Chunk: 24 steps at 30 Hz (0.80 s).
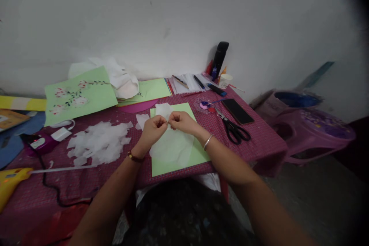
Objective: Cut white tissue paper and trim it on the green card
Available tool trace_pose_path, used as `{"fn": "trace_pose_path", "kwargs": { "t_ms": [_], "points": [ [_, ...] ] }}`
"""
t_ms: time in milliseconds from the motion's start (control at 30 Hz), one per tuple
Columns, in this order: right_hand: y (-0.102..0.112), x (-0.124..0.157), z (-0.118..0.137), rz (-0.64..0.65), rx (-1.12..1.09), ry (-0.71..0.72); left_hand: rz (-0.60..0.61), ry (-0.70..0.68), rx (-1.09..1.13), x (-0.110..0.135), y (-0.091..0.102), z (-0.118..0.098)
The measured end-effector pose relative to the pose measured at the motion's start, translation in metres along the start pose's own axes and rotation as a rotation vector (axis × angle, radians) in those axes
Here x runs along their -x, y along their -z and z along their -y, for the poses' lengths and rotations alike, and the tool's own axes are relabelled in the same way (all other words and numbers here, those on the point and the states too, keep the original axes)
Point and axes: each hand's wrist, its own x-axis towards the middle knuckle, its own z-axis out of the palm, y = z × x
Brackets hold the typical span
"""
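While fingers (175, 117) pinch, white sheet (173, 150) below, thin, translucent

The arms (115, 196) reach forward, angled inward, the left hand (154, 130) and right hand (183, 121) close together, fingers (174, 117) curled and pinched at the tips.

Red-checked tablecloth (266, 144) under black-handled scissors (228, 123), a phone (238, 110), a green sheet (201, 156) and heaped white pieces (99, 142).
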Motion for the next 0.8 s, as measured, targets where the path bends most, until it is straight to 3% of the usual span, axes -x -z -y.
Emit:
{"fn": "trace_pose_path", "kwargs": {
  "t_ms": [133,233,367,467,633,800],
  "points": [
    [0.001,-0.001,-0.001,-0.048,0.067,0.015,-0.043,-0.005,-0.077,-0.001,-0.001,0.006],
    [0.007,-0.004,-0.005,-0.185,0.140,0.035,-0.045,-0.012,-0.128,-0.001,-0.001,0.010],
    [0.031,-0.012,-0.015,-0.395,0.234,0.042,-0.068,-0.009,-0.132,-0.005,0.005,0.014],
    [0.056,-0.015,-0.021,-0.479,0.278,0.024,-0.141,0.021,-0.105,-0.010,0.011,0.017],
    [0.079,-0.006,-0.020,-0.536,0.283,-0.023,-0.133,0.033,-0.099,-0.004,0.006,0.014],
    [0.072,-0.006,-0.017,-0.489,0.249,-0.059,-0.036,0.015,-0.159,-0.001,-0.001,0.013]
  ]
}}
